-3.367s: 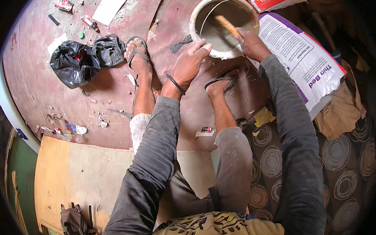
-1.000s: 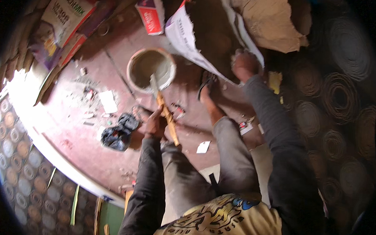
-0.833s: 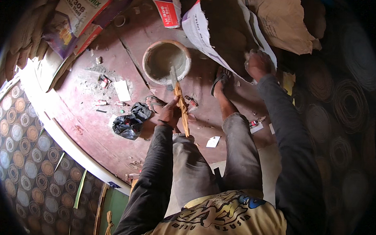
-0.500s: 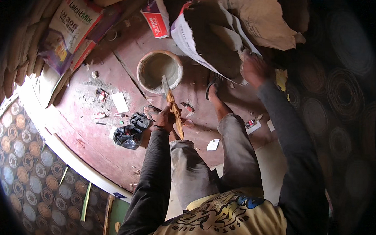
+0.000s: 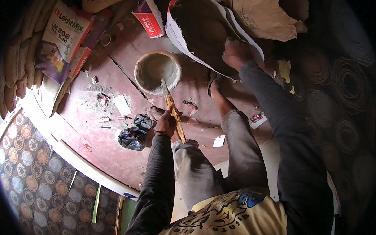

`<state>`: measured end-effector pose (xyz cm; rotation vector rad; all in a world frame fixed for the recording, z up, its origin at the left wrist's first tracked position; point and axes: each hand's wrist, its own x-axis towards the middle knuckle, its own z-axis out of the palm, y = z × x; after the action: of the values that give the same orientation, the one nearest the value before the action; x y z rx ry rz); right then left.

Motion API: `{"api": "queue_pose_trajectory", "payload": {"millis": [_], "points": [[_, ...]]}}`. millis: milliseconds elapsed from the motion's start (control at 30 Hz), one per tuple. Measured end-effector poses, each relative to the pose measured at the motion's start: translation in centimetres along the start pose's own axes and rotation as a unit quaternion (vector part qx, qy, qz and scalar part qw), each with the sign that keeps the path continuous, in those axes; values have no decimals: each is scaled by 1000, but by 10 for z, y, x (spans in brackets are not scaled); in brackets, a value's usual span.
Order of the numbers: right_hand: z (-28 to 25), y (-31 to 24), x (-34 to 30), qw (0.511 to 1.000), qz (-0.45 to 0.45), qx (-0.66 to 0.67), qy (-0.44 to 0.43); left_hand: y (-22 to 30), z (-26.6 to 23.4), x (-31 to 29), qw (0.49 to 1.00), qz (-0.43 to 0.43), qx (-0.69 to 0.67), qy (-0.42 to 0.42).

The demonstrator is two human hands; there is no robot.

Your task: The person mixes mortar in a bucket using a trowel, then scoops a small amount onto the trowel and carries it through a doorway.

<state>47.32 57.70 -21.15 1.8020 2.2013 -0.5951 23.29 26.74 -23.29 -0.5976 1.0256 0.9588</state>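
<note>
- Left hand [image 5: 166, 124]: closed around the lower part of a wooden stick [image 5: 172, 109], near the picture's centre, just above the person's left knee.
- Wooden stick: long, flat and pale brown. Its long axis runs from about 5 o'clock at the butt end to 11 o'clock at the tip. The upper tip points into the round bucket [image 5: 157, 71] and rests at the bucket's near rim, at about 5 o'clock on that rim; the butt end sticks out below the left hand.
- Round bucket: stands upright on the reddish floor [image 5: 111, 143], at 11 o'clock from the left hand; its inside is coated with grey paste.
- Right hand [image 5: 237, 53]: stretched out to 1 o'clock from the bucket, resting at the mouth of an open paper sack [image 5: 187, 31] with dark powder inside. Whether its fingers grip the sack edge or are spread, I cannot tell.
- Black plastic bag [image 5: 135, 134]: crumpled on the floor, just beside the left hand at its 8 o'clock.
- Purple printed sack [image 5: 65, 40]: lies at 10 o'clock, well apart from the bucket.
- Small paper scraps [image 5: 122, 105]: scattered on the floor between the purple sack and the black bag.
</note>
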Motion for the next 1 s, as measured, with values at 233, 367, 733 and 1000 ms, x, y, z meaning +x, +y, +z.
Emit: {"api": "queue_pose_trajectory", "payload": {"millis": [233,367,733,1000], "points": [[-9,-18,2,990,-71,38,-119,0,0,-4,1000,-2,1,9],[22,-4,12,978,-151,-38,-137,0,16,-7,1000,4,28,-2],[-59,30,-43,895,44,387,-218,5,6,-4,998,43,41,10],[-88,22,-92,880,26,438,-184,18,-7,-6,998,54,20,31]]}}
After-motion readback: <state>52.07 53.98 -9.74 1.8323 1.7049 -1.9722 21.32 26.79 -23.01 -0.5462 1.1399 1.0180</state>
